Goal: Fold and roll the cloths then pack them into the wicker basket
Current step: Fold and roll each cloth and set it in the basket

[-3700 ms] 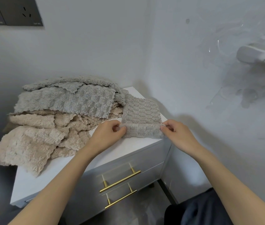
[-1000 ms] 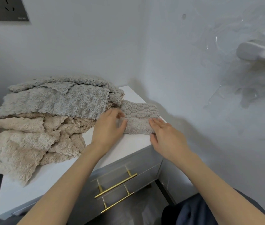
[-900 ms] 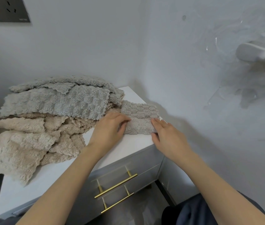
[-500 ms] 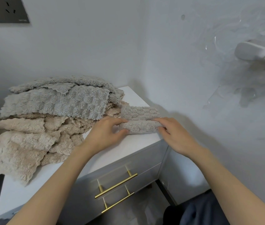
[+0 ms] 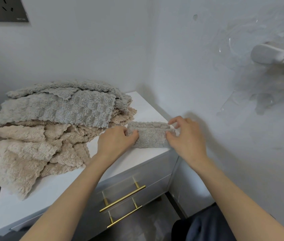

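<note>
A small grey fluffy cloth point(image 5: 150, 136) lies folded into a narrow band at the right front corner of the white cabinet top point(image 5: 137, 155). My left hand point(image 5: 116, 142) pinches its left end, and my right hand point(image 5: 186, 136) pinches its right end, with the fingers curled over the upper fold. To the left sits a heap of loose cloths: grey ones point(image 5: 59, 105) on top, beige ones point(image 5: 26, 153) beneath, spilling over the cabinet's left edge. No wicker basket is in view.
The cabinet stands in a corner between two white walls. Its drawers carry two gold bar handles point(image 5: 123, 199). A white fitting point(image 5: 276, 58) juts from the right wall. A dark socket plate point(image 5: 3, 9) is on the back wall. My dark trouser leg point(image 5: 205, 226) shows at the bottom.
The grey cloth was a wide flat piece and is now folded over into a narrower band. Both hands shifted to its ends and gripped them.
</note>
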A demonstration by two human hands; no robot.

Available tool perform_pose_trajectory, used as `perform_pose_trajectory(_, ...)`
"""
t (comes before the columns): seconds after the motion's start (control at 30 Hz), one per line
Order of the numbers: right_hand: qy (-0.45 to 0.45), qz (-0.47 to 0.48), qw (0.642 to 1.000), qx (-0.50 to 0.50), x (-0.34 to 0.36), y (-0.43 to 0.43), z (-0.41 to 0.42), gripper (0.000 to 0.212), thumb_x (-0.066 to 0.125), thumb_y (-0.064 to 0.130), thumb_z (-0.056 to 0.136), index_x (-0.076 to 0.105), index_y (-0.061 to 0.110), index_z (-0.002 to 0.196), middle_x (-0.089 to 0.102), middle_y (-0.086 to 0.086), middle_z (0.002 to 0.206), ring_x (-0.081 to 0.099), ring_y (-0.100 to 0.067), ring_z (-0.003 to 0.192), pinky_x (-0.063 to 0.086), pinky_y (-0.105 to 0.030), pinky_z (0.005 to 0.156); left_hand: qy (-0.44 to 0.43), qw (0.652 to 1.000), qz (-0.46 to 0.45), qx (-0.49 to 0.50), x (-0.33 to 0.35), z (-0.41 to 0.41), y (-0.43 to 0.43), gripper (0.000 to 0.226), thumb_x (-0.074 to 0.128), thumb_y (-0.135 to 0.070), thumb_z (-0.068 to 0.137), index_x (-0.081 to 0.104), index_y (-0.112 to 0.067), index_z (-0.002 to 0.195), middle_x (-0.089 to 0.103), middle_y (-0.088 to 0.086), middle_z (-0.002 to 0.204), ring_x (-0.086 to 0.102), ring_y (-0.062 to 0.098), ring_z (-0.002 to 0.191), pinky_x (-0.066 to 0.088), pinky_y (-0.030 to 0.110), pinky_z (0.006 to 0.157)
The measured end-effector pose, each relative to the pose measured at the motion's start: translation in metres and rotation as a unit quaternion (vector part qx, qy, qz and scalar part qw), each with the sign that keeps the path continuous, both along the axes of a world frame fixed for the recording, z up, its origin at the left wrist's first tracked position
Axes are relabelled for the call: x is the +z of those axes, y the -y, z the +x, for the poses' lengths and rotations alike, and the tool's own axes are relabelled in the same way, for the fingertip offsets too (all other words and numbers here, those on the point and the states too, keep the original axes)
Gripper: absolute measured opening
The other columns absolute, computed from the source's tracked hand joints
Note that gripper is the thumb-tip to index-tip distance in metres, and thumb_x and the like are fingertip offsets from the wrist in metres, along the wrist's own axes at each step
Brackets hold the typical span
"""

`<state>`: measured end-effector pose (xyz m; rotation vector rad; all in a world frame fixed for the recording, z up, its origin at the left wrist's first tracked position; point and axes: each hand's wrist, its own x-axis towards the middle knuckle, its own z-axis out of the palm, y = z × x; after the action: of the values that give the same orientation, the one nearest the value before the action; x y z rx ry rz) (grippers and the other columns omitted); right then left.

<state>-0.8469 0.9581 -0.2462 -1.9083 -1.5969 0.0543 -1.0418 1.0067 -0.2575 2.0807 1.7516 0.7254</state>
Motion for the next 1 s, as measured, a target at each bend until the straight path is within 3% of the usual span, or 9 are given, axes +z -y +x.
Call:
perform_pose_trajectory(0.1,0.087,0.083,0.984,0.134,-0.002,0.004,-0.017,0.050,0.050,-0.005,0.075,0.066,0.019,0.117,0.064,0.000,0.117,0.056,-0.023,0.111,0.046,-0.032,0.088,-0.004,1.000,0.003,0.005,-0.002,0.000,-0.004,0.047,0.052,-0.048,0.085,0.034,-0.018,0.054,0.036,-0.005,0.048,0.037,0.018,0.049,0.023,0.029,0.050)
perform_pose_trajectory(0.17,0.140,0.040,0.971,0.190,-0.007,0.006,-0.031,0.057,0.046,-0.006,0.078,0.060,0.017,0.128,0.060,-0.002,0.130,0.054,-0.024,0.122,0.044,-0.037,0.099,-0.008,1.000,0.000,0.006,-0.001,0.001,-0.005,0.047,0.051,-0.050,0.084,0.035,-0.017,0.054,0.038,-0.004,0.049,0.039,0.020,0.052,0.027,0.031,0.054)
perform_pose_trajectory(0.3,0.224,0.014,0.961,0.160,-0.020,0.006,-0.038,0.056,0.059,-0.002,0.084,0.052,0.014,0.137,0.054,-0.003,0.138,0.048,-0.026,0.130,0.036,-0.040,0.110,-0.010,1.000,-0.012,0.013,0.002,0.001,-0.003,0.048,0.052,-0.051,0.083,0.035,-0.021,0.048,0.051,0.006,0.054,0.055,0.035,0.069,0.047,0.042,0.076)
perform_pose_trajectory(0.4,0.241,-0.037,0.957,0.160,-0.024,0.008,-0.028,0.062,0.046,0.013,0.092,0.028,0.022,0.150,0.030,0.004,0.155,0.025,-0.015,0.144,0.013,-0.027,0.117,-0.025,0.999,-0.020,0.022,0.005,-0.001,-0.003,0.050,0.054,-0.049,0.081,0.038,-0.020,0.045,0.050,0.007,0.053,0.060,0.037,0.081,0.048,0.040,0.079)
perform_pose_trajectory(0.53,0.246,-0.055,0.959,0.127,-0.023,0.013,-0.010,0.059,0.037,0.024,0.096,0.021,0.022,0.152,0.024,0.006,0.157,0.018,-0.009,0.145,0.009,-0.022,0.116,-0.007,0.999,0.035,0.026,0.004,0.001,-0.001,0.028,0.056,-0.041,0.083,0.053,-0.015,0.073,0.058,0.001,0.084,0.055,0.026,0.085,0.047,0.038,0.079)
perform_pose_trajectory(0.63,0.262,-0.071,0.951,0.147,-0.021,0.012,-0.005,0.056,0.033,0.024,0.100,0.015,0.018,0.153,0.020,0.003,0.159,0.014,-0.011,0.146,0.001,-0.025,0.117,0.018,0.982,0.171,-0.080,0.004,0.000,0.005,0.004,0.057,-0.016,0.088,0.060,-0.013,0.090,0.057,-0.001,0.092,0.051,0.021,0.089,0.042,0.034,0.074)
perform_pose_trajectory(0.73,0.243,-0.069,0.954,0.160,-0.016,0.014,-0.001,0.055,0.036,0.020,0.100,0.017,0.021,0.152,0.021,0.004,0.158,0.016,-0.012,0.146,0.008,-0.023,0.116,-0.022,0.959,0.223,-0.176,0.005,-0.005,0.009,0.017,0.058,0.001,0.086,0.070,-0.008,0.093,0.067,0.002,0.094,0.059,0.026,0.093,0.045,0.032,0.077)
perform_pose_trajectory(0.87,0.231,-0.077,0.952,0.183,-0.011,0.012,0.001,0.058,0.039,0.010,0.096,0.023,0.030,0.149,0.027,0.006,0.155,0.025,-0.016,0.141,0.029,-0.029,0.108,-0.038,0.965,0.155,-0.208,0.001,-0.020,0.009,0.034,0.061,-0.015,0.083,0.066,-0.015,0.117,0.065,-0.003,0.115,0.056,0.015,0.110,0.040,0.021,0.091)
perform_pose_trajectory(1.0,0.223,-0.058,0.957,0.174,-0.009,0.006,0.001,0.046,0.043,0.029,0.098,0.036,0.030,0.144,0.040,0.010,0.143,0.036,-0.014,0.129,0.043,-0.028,0.090,-0.035,0.971,0.095,-0.218,-0.004,-0.022,0.007,0.047,0.063,-0.019,0.082,0.054,-0.019,0.128,0.055,-0.004,0.127,0.047,0.013,0.121,0.039,0.027,0.101)
